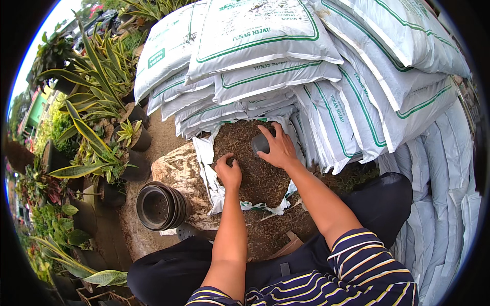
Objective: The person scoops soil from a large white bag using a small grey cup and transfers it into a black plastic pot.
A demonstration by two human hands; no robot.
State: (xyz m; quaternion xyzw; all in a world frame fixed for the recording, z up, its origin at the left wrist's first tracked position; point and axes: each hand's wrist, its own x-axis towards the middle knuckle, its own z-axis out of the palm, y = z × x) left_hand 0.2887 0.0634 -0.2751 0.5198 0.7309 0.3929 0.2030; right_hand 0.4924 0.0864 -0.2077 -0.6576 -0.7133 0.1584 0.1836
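An opened white sack (206,176) of dark brown, crumbly soil mix (252,176) stands in front of me, its torn rim folded outward. At its far right side, my right hand (280,149) grips a small black plant pot (260,144), fingers over the far side and thumb on the near side. The pot is tilted against the soil; its inside does not show. Over the left part of the soil is my left hand (228,172), its fingers loosely curled and the thumb apart. No object shows in it.
Nested black pots (158,206) stand left of the sack. Full white sacks with green print (260,35) are piled beyond and to the right. Potted variegated plants (97,148) line the left side. My bent legs (168,273) frame the near side.
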